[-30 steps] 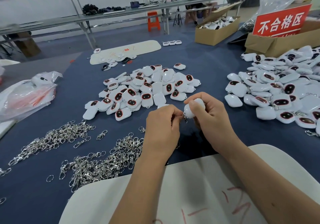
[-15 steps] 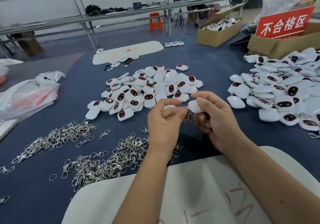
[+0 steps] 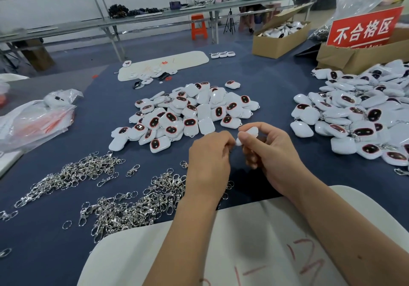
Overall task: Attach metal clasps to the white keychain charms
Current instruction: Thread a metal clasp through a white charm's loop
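My right hand point(image 3: 273, 156) pinches a white keychain charm point(image 3: 249, 132) between thumb and fingers, just above the blue table. My left hand point(image 3: 210, 160) is curled close against the charm's lower end, its fingertips pinching there. The metal clasp it holds is hidden behind those fingers. Loose charms with dark red-rimmed faces lie in a central pile point(image 3: 190, 115) just beyond my hands. Silver metal clasps lie in a heap point(image 3: 132, 201) to the left of my left wrist, and a second heap of clasps point(image 3: 73, 175) lies farther left.
A large pile of charms with clasps point(image 3: 358, 117) fills the right side. A white board point(image 3: 243, 248) lies under my forearms. A plastic bag point(image 3: 33, 120) sits at the left. Cardboard boxes point(image 3: 278, 40) and a red sign point(image 3: 363, 29) stand at the back right.
My left fingers, spread a little half a second ago, have curled back in against the charm. The clasp that hung between my hands is now out of sight.
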